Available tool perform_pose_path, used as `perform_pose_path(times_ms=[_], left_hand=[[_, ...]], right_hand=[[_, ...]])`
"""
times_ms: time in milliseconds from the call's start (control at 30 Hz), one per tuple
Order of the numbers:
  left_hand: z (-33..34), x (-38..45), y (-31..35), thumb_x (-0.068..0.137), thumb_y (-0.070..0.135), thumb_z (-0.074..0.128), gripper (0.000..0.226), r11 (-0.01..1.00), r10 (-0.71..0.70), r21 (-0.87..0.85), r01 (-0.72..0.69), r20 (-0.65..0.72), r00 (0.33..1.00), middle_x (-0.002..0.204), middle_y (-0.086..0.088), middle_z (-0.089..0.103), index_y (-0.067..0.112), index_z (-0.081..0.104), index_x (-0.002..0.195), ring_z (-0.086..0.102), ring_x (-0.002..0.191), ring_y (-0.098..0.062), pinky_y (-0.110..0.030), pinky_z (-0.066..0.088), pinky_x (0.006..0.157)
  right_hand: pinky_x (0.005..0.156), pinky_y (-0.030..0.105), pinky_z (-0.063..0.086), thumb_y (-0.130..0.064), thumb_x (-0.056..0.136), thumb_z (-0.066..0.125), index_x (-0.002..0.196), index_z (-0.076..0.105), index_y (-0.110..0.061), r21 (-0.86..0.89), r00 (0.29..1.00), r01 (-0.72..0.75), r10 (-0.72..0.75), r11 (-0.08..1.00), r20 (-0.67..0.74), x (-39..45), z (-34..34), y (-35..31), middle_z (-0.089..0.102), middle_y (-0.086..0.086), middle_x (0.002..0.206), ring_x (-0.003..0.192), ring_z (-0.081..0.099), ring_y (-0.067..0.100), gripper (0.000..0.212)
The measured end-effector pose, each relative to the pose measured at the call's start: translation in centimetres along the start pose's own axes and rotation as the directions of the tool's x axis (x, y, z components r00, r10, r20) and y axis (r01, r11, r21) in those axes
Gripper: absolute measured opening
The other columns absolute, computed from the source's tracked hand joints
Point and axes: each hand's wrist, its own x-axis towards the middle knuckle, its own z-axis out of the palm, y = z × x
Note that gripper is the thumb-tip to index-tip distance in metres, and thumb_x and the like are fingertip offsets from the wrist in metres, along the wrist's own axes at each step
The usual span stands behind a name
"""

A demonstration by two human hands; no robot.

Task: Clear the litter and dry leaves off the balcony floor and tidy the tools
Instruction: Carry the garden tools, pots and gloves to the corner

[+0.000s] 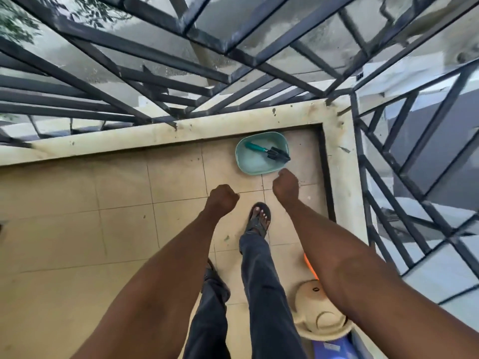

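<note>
A pale green basin [255, 165] stands on the tiled floor in the balcony's far right corner. Inside it lies a small garden tool [268, 152] with a teal handle and black head. My right hand [286, 187] hangs just in front of the basin's near rim, fingers curled, holding nothing that I can see. My left hand [223, 198] is further left over the bare tiles, also curled into a fist with nothing visible in it. Both arms stretch forward over my legs.
A cream kerb [166, 137] and a dark metal railing [181, 81] bound the balcony ahead and to the right. A beige watering can [315, 310], something orange [309, 266] and a blue item [333, 347] sit by my right leg. My sandalled foot [259, 218] stands on tiles.
</note>
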Motion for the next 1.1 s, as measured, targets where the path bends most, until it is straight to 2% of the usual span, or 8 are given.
perform_pose_path(times_ms=[100,200,367,467,633,833,967,1100], left_hand=[[-1.5,-4.0,1.4,0.090,0.032,0.061,0.037,1.000,0.010,0.010,-0.010,0.007,1.000,0.111,-0.019,0.068,0.001,0.064,0.110,0.063,0.106,-0.037,-0.042,0.052,0.090],[-2.8,-8.2,2.5,0.089,0.033,0.060,0.036,1.000,0.018,0.018,-0.018,0.001,1.000,0.112,-0.016,0.068,0.003,0.064,0.109,0.063,0.105,-0.034,-0.039,0.051,0.091],[-5.3,-15.6,2.8,0.093,0.032,0.057,0.036,0.998,0.033,0.056,-0.030,-0.052,0.998,0.125,-0.013,0.062,0.005,0.060,0.117,0.058,0.115,-0.030,-0.030,0.045,0.089],[-6.8,-19.0,1.3,0.093,0.030,0.057,0.034,0.998,0.045,0.044,-0.040,-0.108,0.993,0.126,-0.012,0.061,0.005,0.061,0.116,0.057,0.116,-0.030,-0.027,0.043,0.087],[-8.6,-22.5,-2.7,0.092,0.029,0.055,0.035,0.991,0.091,0.110,-0.071,-0.182,0.979,0.125,-0.017,0.062,0.004,0.060,0.116,0.058,0.114,-0.034,-0.030,0.046,0.087],[-9.7,-24.6,-7.1,0.089,0.029,0.055,0.031,0.974,0.170,0.180,-0.137,-0.183,0.968,0.119,-0.014,0.063,0.008,0.061,0.112,0.062,0.104,-0.032,-0.029,0.045,0.077],[-10.7,-25.1,-11.2,0.089,0.027,0.053,0.018,0.963,0.214,0.199,-0.180,-0.166,0.963,0.108,-0.014,0.067,0.012,0.060,0.091,0.063,0.092,-0.030,-0.028,0.042,0.068],[-13.5,-26.0,-17.8,0.093,0.030,0.054,0.027,0.970,0.199,0.178,-0.166,-0.191,0.961,0.109,-0.016,0.066,0.005,0.063,0.097,0.061,0.096,-0.031,-0.030,0.042,0.070]], right_hand=[[0.085,0.032,0.045,-0.003,0.089,0.047,0.112,0.061,-0.003,-0.015,0.996,0.048,-0.047,0.999,0.080,-4.8,-1.9,-1.8,0.062,0.015,0.120,0.112,0.057,0.033,0.027],[0.081,0.033,0.044,-0.003,0.086,0.047,0.101,0.061,-0.003,-0.064,0.981,0.151,-0.142,0.986,0.136,-9.4,-4.0,-4.1,0.063,0.017,0.113,0.108,0.058,0.034,0.021],[0.075,0.034,0.047,-0.003,0.084,0.048,0.102,0.063,-0.003,-0.184,0.926,0.360,-0.326,0.915,0.191,-16.9,-7.6,-7.6,0.066,0.017,0.104,0.098,0.062,0.035,0.023],[0.076,0.034,0.047,-0.005,0.085,0.048,0.106,0.063,-0.003,-0.239,0.888,0.445,-0.392,0.863,0.239,-20.8,-8.4,-9.2,0.065,0.017,0.108,0.101,0.061,0.035,0.025],[0.072,0.034,0.047,-0.006,0.084,0.049,0.097,0.062,-0.001,-0.306,0.848,0.524,-0.453,0.795,0.273,-26.0,-7.7,-10.9,0.065,0.019,0.102,0.096,0.061,0.037,0.019],[0.076,0.034,0.049,-0.006,0.086,0.047,0.104,0.062,-0.004,-0.415,0.857,0.515,-0.454,0.750,0.243,-30.3,-5.3,-10.6,0.064,0.016,0.108,0.100,0.061,0.033,0.023],[0.073,0.031,0.045,-0.007,0.088,0.047,0.102,0.061,-0.004,-0.492,0.861,0.507,-0.437,0.708,0.260,-32.8,-3.4,-11.3,0.065,0.016,0.109,0.100,0.062,0.032,0.020],[0.072,0.031,0.047,-0.011,0.088,0.047,0.092,0.057,-0.010,-0.512,0.822,0.568,-0.481,0.644,0.305,-36.8,0.5,-14.8,0.065,0.015,0.109,0.096,0.062,0.032,0.011]])
